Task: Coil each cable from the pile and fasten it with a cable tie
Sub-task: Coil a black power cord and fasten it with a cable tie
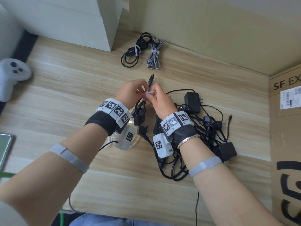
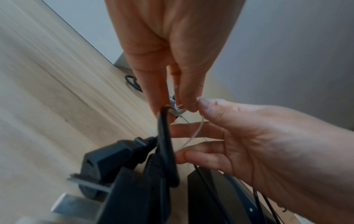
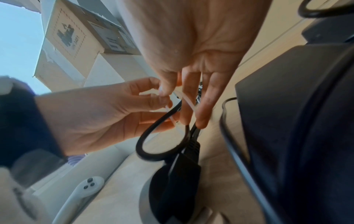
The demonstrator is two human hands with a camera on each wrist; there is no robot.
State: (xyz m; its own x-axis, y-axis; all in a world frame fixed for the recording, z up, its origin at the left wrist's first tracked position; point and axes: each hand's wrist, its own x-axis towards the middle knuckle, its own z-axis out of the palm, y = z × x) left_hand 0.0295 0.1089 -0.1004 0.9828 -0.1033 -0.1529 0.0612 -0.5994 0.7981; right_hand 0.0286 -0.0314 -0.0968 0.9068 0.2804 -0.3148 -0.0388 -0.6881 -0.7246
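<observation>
Over the middle of the table, my left hand (image 1: 143, 88) grips a folded black cable (image 1: 150, 80) near its top. The cable's plugs (image 1: 140, 118) hang below that hand. A white cable tie (image 1: 149, 92) is looped round the bundle, and my right hand (image 1: 154, 94) pinches its strap. In the left wrist view the cable tie (image 2: 195, 133) curves from my left fingertips (image 2: 188, 106) to the right hand's fingers beside the black cable (image 2: 164, 136). In the right wrist view the cable tie (image 3: 188, 103) crosses the black cable's loop (image 3: 153, 131) between both hands.
A tangled pile of black cables and adapters (image 1: 208, 128) lies under my right wrist. Two tied coils, one black (image 1: 132, 54) and one grey braided (image 1: 154, 57), lie at the back. A cardboard box (image 1: 285, 128) stands at the right, a white controller (image 1: 13, 74) at the left, and a white cabinet (image 1: 73, 22) at the back left.
</observation>
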